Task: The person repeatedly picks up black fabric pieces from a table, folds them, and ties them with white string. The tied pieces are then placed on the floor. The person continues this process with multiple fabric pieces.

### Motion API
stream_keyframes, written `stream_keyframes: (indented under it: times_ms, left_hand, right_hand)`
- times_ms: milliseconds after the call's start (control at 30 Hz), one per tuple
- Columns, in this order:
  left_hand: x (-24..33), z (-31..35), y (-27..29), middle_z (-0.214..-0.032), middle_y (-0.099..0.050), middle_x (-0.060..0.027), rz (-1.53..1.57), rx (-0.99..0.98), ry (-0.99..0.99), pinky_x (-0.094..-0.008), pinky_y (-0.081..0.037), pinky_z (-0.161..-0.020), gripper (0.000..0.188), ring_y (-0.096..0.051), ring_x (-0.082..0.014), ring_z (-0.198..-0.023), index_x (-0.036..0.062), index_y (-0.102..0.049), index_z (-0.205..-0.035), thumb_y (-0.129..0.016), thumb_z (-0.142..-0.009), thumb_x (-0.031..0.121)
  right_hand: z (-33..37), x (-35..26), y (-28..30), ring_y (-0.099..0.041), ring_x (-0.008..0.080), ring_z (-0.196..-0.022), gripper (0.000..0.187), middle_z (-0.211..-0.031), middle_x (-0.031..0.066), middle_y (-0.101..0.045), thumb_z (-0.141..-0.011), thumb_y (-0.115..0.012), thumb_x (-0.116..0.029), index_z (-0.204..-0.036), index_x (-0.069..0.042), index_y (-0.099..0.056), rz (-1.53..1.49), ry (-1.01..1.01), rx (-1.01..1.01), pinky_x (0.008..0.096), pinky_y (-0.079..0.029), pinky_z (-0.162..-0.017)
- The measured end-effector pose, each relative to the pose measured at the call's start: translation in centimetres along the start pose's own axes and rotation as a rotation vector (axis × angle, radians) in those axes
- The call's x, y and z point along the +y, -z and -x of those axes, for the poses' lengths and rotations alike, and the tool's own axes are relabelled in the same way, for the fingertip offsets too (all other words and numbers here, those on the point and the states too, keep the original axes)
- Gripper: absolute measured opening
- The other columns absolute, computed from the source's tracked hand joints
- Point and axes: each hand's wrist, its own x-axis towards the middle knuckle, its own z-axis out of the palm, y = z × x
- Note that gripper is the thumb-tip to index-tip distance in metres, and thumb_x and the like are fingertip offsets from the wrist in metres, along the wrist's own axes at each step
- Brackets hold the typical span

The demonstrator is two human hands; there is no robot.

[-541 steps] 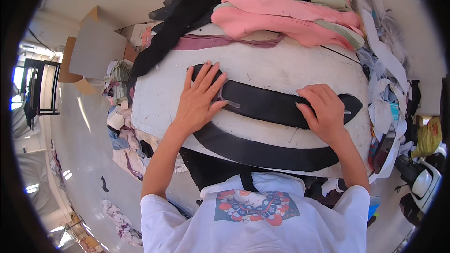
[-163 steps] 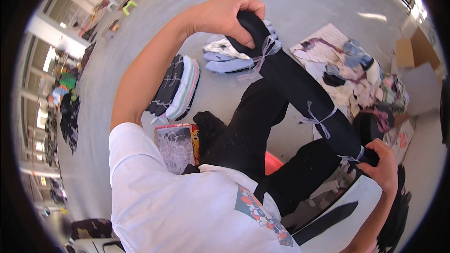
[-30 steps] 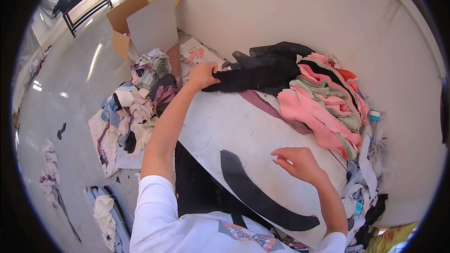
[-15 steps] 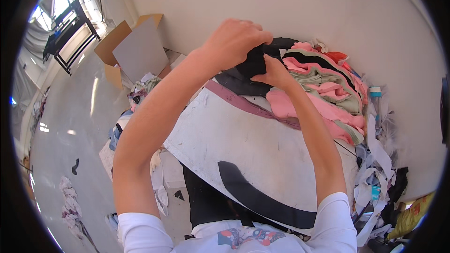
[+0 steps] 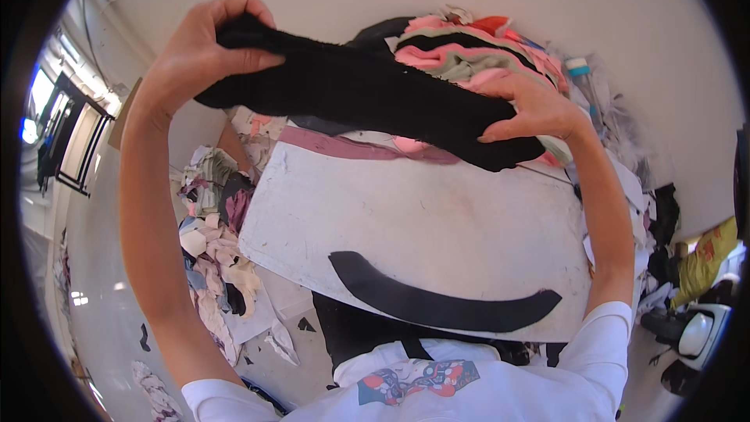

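A long black fabric piece (image 5: 351,90) is stretched in the air between my two hands, above the far part of a white board (image 5: 414,219). My left hand (image 5: 195,55) pinches its left end between thumb and fingers. At the other end, my right hand (image 5: 539,113) grips the cloth, thumb in front. A curved dark strip (image 5: 437,301) lies along the board's near edge. Beneath the held cloth, a mauve fabric strip (image 5: 336,143) rests along the far edge, partly covered.
Folded pink, green and black fabrics (image 5: 476,51) are piled behind the board. A clear bottle with a blue cap (image 5: 580,74) stands right of them. Fabric scraps (image 5: 219,242) heap at the left. A yellow bag (image 5: 707,258) is at the far right. A pale wall rises behind.
My hands have moved apart, the left going far left, the right going right. The black cloth, bunched between them before, is now spread out lengthwise. The view has shifted too.
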Motion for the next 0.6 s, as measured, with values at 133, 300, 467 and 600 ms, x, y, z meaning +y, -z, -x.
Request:
stream_keyframes:
  times_ms: [133,300,467,600]
  left_hand:
    - [-2.0,2.6,-9.0,-0.087,-0.06,0.0043,0.405,-0.239,0.21,-0.021,-0.045,-0.081,0.028,-0.056,-0.0057,-0.086,0.0076,-0.063,-0.091,-0.082,-0.072,0.002]
    - [-4.9,4.1,-22.6,-0.091,-0.059,0.0046,0.748,-0.505,0.309,-0.0213,-0.042,-0.083,0.031,-0.053,-0.0067,-0.087,0.0057,-0.063,-0.093,-0.084,-0.07,0.001]
    - [-7.1,1.0,-26.6,-0.094,-0.062,0.0038,0.762,-0.576,0.504,-0.0211,-0.041,-0.087,0.032,-0.055,-0.0068,-0.092,0.0086,-0.064,-0.096,-0.083,-0.071,0.004]
    - [-9.1,-0.7,-27.6,-0.098,-0.066,0.0028,0.601,-0.523,0.562,-0.023,-0.039,-0.096,0.038,-0.059,-0.0083,-0.096,0.0087,-0.066,-0.107,-0.081,-0.072,0.009]
  right_hand:
    - [9.7,3.7,-0.3,-0.063,0.0263,-0.082,0.047,-0.087,0.0164,-0.067,-0.072,-0.081,-0.033,-0.099,0.003,-0.066,0.152,-0.139,-0.078,0.0374,-0.047,-0.072]
    - [17.9,9.0,-3.9,-0.063,0.035,-0.08,0.048,-0.084,0.02,-0.066,-0.071,-0.082,-0.04,-0.093,0.0,-0.069,0.158,-0.389,-0.163,0.0382,-0.048,-0.072]
    - [18.5,15.0,-4.6,-0.065,0.0277,-0.084,0.05,-0.088,0.0171,-0.069,-0.07,-0.083,-0.042,-0.096,-0.001,-0.07,-0.026,-0.433,-0.059,0.037,-0.049,-0.076]
    - [16.4,19.7,-4.5,-0.065,0.0238,-0.09,0.055,-0.093,0.0144,-0.07,-0.068,-0.084,-0.04,-0.101,0.001,-0.069,-0.034,-0.457,0.016,0.0346,-0.049,-0.081]
